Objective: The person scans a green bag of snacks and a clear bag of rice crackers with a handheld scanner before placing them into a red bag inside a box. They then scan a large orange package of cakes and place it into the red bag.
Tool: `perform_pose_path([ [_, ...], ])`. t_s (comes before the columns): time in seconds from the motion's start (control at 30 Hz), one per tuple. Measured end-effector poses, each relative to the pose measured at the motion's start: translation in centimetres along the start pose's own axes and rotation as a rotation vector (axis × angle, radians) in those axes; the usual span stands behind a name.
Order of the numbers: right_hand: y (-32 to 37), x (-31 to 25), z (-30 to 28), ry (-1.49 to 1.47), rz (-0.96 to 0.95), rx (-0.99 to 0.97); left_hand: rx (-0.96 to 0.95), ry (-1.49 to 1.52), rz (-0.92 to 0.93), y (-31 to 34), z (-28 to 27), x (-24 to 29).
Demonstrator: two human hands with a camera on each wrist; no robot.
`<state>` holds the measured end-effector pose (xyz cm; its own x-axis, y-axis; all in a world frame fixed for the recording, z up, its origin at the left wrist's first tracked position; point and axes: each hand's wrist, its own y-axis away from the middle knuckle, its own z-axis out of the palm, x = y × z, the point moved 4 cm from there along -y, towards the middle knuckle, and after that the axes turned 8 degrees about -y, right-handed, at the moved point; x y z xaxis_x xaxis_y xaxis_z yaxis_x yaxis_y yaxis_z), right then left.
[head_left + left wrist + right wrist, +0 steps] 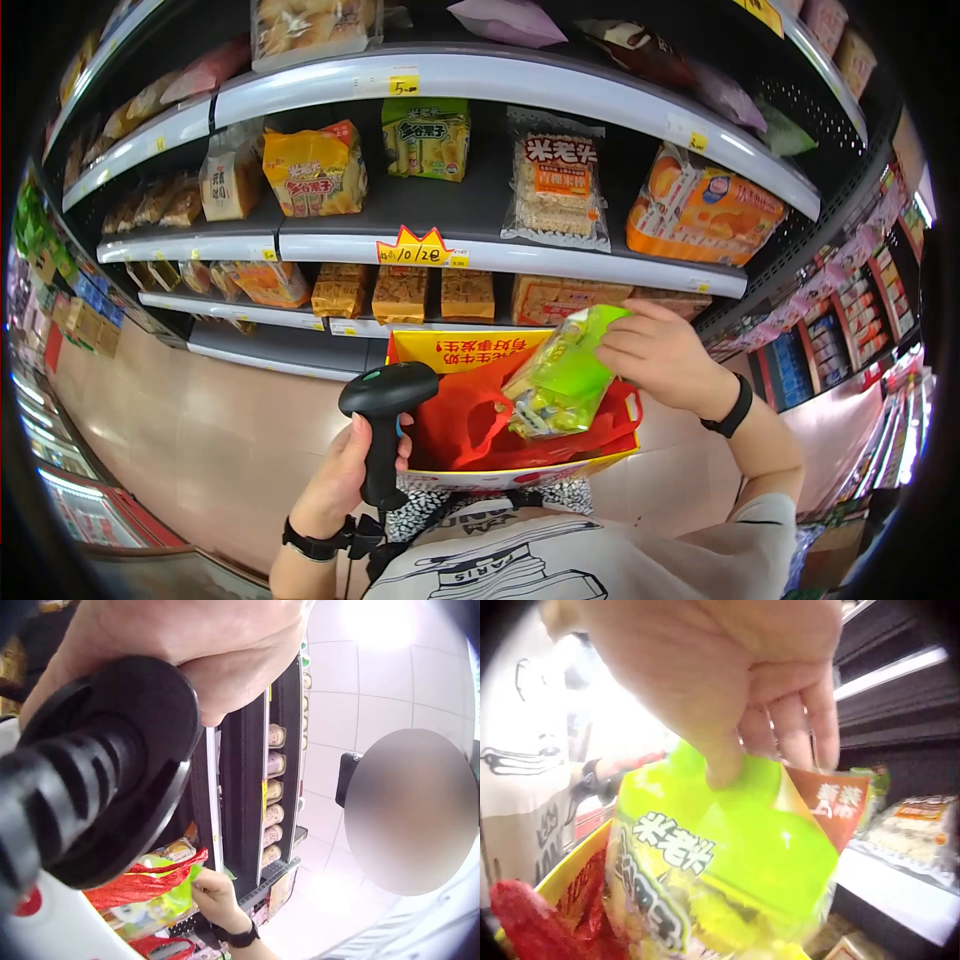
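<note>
Store shelving (480, 215) fills the background, holding, among other snacks, one large orange pack (705, 210), one green pack (427, 150) and three golden packs (400, 295). Below is one open yellow-and-red box (450, 345), with one red bag (460, 420) inside. One green snack packet (565, 385) tilts in the bag's opening, its top pinched by the right hand (665, 350). One black scanner (382, 440) stands upright, the left hand (345, 465) curled round its handle.

White short-sleeved T-shirt (500, 555) (black "PARIS" print), black wristbands (737, 405), black-and-white patterned bottoms (420, 512)
</note>
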<state>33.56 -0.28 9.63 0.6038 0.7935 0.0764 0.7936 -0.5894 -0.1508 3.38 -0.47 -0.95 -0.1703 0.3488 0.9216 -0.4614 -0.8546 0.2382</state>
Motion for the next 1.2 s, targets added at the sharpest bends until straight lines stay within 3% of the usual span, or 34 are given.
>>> perform_pose_path([
  [0.07,1.0,0.5,-2.5,-0.007,0.074,0.272,0.004,-0.021,-0.004,-0.1,-0.2,0.2],
  [0.2,3.0,2.7,-5.4,-0.191,0.215,0.57,0.011,-0.01,0.05,-0.3,-0.1,1.2],
  [0.23,3.3,3.2,-5.5,-0.177,0.208,0.563,-0.001,0.0,0.063,-0.4,-0.1,1.5],
  [0.3,4.1,5.2,-5.8,-0.452,0.281,0.745,-0.013,0.004,0.09,-0.4,0.4,2.3],
  [0.33,4.2,5.9,-5.5,-0.439,0.279,0.742,-0.017,0.0,0.105,-0.3,0.7,2.7],
  [0.4,5.1,8.3,-4.6,-0.98,0.322,0.981,-0.042,0.001,0.121,-0.3,1.2,3.3],
  [0.43,5.1,8.8,-4.6,-1.159,0.271,0.936,-0.053,-0.009,0.131,-0.3,1.6,3.7],
  [0.47,4.9,9.3,-4.6,-1.147,0.269,0.935,-0.063,-0.019,0.141,-0.2,1.9,4.0],
  [0.53,3.7,9.8,-4.4,-1.472,-0.14,0.972,-0.118,0.006,0.125,-0.2,2.7,4.4],
  [0.57,3.2,10.1,-4.2,-1.456,-0.268,0.972,-0.164,0.024,0.101,-0.2,3.2,4.5],
  [0.6,2.8,11.8,-3.4,-1.45,-0.27,0.965,-0.168,0.029,0.108,-0.1,3.6,4.9],
  [0.67,1.9,14.0,-3.0,-1.449,-0.748,0.85,-0.257,0.017,0.095,0.2,4.9,5.6],
  [0.7,0.9,14.0,-3.3,-1.45,-0.873,0.682,-0.313,0.024,0.096,0.0,5.3,5.7],
  [0.83,-0.5,15.0,-2.4,-1.473,-1.03,0.643,-0.365,-0.009,0.054,-0.2,6.8,6.5],
  [1.07,-0.5,14.1,-2.4,-1.473,-1.053,0.679,-0.432,-0.043,-0.003,-0.8,8.5,7.1],
  [1.2,-0.3,12.9,-2.4,-1.485,-0.94,0.686,-0.391,-0.029,0.002,-1.3,9.0,7.5],
])
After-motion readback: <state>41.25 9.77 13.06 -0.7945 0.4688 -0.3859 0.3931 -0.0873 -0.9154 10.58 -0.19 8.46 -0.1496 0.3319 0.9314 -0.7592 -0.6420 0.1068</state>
